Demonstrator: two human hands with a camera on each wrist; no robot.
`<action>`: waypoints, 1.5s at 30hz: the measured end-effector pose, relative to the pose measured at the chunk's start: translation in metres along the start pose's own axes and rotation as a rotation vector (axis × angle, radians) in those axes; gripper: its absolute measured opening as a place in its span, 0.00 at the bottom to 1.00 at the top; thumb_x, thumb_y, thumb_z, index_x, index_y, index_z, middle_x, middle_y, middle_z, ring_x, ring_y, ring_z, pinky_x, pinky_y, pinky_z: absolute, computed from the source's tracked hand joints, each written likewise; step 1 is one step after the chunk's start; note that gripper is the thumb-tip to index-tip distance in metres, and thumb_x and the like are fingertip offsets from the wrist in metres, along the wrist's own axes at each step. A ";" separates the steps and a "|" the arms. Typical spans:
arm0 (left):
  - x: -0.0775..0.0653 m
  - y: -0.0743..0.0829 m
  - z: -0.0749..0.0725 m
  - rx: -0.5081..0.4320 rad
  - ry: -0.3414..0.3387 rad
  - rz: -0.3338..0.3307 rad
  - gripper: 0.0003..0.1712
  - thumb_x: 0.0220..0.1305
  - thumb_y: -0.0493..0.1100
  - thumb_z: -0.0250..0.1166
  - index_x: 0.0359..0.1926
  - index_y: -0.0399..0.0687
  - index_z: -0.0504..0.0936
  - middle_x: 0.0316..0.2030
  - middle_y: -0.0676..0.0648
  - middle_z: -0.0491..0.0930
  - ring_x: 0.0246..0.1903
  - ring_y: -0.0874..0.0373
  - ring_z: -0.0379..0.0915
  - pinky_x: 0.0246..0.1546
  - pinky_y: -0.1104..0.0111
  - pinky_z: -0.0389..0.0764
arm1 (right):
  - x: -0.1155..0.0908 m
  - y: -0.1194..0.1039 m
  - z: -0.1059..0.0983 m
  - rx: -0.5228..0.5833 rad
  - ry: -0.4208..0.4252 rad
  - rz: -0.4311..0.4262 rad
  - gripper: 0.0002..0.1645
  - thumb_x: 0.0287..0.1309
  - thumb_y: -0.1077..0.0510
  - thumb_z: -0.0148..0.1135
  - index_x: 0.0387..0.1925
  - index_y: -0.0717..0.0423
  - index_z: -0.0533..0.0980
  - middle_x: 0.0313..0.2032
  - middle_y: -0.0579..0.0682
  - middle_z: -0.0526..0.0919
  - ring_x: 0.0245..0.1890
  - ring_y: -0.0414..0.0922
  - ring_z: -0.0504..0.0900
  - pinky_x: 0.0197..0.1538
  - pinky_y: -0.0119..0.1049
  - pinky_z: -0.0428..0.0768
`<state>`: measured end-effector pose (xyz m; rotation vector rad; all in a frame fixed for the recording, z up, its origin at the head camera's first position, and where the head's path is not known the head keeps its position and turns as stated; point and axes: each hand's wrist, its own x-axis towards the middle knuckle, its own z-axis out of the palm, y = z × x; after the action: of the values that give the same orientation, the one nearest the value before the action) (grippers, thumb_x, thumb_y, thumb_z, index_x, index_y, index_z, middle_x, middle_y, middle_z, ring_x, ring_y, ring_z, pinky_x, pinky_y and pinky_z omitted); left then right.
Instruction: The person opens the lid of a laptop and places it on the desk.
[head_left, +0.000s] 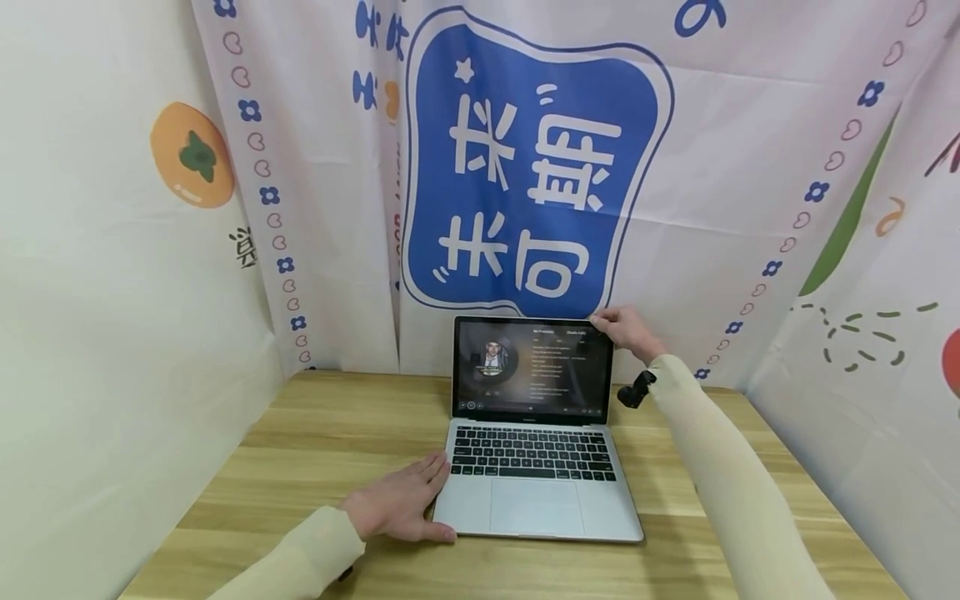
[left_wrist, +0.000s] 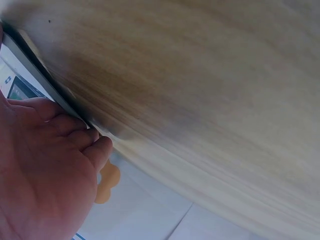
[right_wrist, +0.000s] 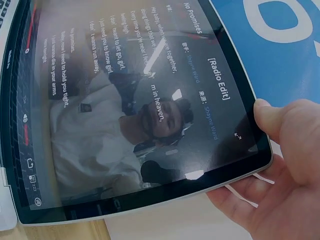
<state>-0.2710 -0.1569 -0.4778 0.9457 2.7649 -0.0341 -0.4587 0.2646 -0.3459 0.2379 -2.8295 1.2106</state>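
- Wooden table point(head_left: 315, 442) carries the open laptop point(head_left: 536, 483), set squarely before me.
- My left hand point(head_left: 401, 504) lies flat against its front-left corner, steadying the base.
- Farther back, my right hand point(head_left: 628, 331) pinches the screen's point(right_wrist: 140, 105) top-right corner, holding the lid's tilt.

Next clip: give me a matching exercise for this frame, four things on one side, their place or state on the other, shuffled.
Things:
1. left hand
2. right hand
3. laptop screen
4. wooden table

Places or states:
A. lit, showing song lyrics
B. flat beside the laptop's front left corner
C. bears the open laptop
D. grips the lid's top right corner

Pairs: 1-B, 2-D, 3-A, 4-C
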 end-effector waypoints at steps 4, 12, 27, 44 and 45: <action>-0.001 0.000 0.001 -0.007 -0.001 -0.005 0.65 0.55 0.85 0.46 0.76 0.41 0.52 0.77 0.40 0.47 0.77 0.48 0.46 0.74 0.55 0.58 | 0.004 0.003 0.004 0.038 0.000 0.034 0.22 0.73 0.49 0.51 0.55 0.60 0.79 0.43 0.57 0.80 0.38 0.50 0.77 0.41 0.42 0.83; -0.001 0.001 0.001 -0.003 0.000 -0.004 0.65 0.54 0.85 0.46 0.76 0.41 0.52 0.77 0.41 0.48 0.77 0.48 0.46 0.74 0.55 0.59 | 0.005 0.007 0.007 0.118 0.023 0.102 0.21 0.73 0.48 0.50 0.49 0.62 0.77 0.42 0.55 0.76 0.39 0.49 0.75 0.45 0.49 0.85; 0.000 0.001 -0.001 -0.004 -0.001 0.002 0.65 0.55 0.85 0.46 0.76 0.40 0.52 0.77 0.40 0.47 0.77 0.47 0.46 0.74 0.55 0.59 | 0.011 0.010 0.012 0.264 0.082 0.206 0.22 0.68 0.47 0.58 0.44 0.63 0.80 0.31 0.48 0.79 0.32 0.44 0.77 0.40 0.47 0.85; 0.001 0.000 0.002 -0.004 0.018 0.010 0.65 0.55 0.85 0.46 0.76 0.39 0.52 0.77 0.39 0.48 0.76 0.46 0.47 0.74 0.55 0.59 | 0.021 0.022 0.017 0.397 0.107 0.255 0.19 0.71 0.53 0.53 0.44 0.67 0.77 0.20 0.46 0.75 0.23 0.44 0.77 0.40 0.47 0.85; 0.000 0.000 0.003 -0.004 0.020 0.010 0.65 0.55 0.85 0.46 0.76 0.39 0.53 0.77 0.39 0.48 0.76 0.46 0.47 0.74 0.55 0.59 | 0.021 0.022 0.019 0.394 0.111 0.253 0.17 0.70 0.53 0.53 0.41 0.66 0.76 0.18 0.45 0.73 0.22 0.44 0.76 0.38 0.46 0.85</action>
<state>-0.2707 -0.1571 -0.4810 0.9636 2.7776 -0.0170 -0.4828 0.2633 -0.3719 -0.1742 -2.5606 1.7671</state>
